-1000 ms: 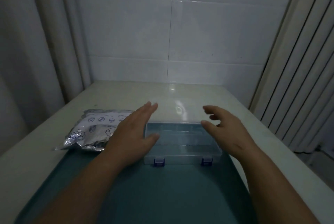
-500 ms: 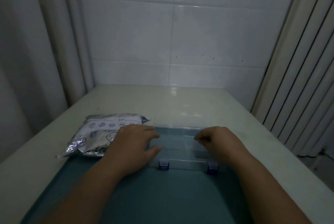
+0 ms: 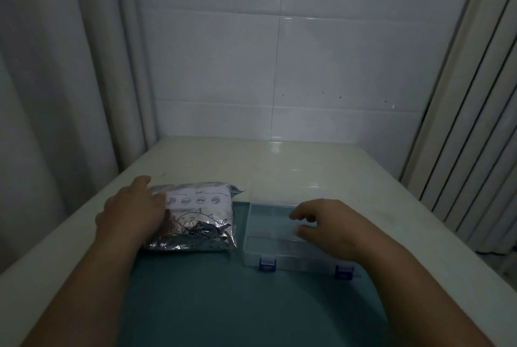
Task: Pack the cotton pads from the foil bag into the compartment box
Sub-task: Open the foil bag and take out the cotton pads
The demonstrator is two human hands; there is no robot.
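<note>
text: no words or numbers legible | foil bag [image 3: 195,234], left side: white label [image 3: 225,206] carries a faint line of print along its far edge (too small to read) | signs: row of four round pictograms [image 3: 193,201] on that label | nearer: outline drawing of a fish [image 3: 193,219]

I am in a dim tiled corner of what looks like a home, perhaps a washroom or kitchen. Glossy white tiles [image 3: 335,66] cover the wall ahead, a pale curtain [image 3: 56,94] hangs at my left, slatted panels [image 3: 475,150] stand at my right, and a teal mat [image 3: 223,304] lies on the pale surface [image 3: 251,162].
</note>
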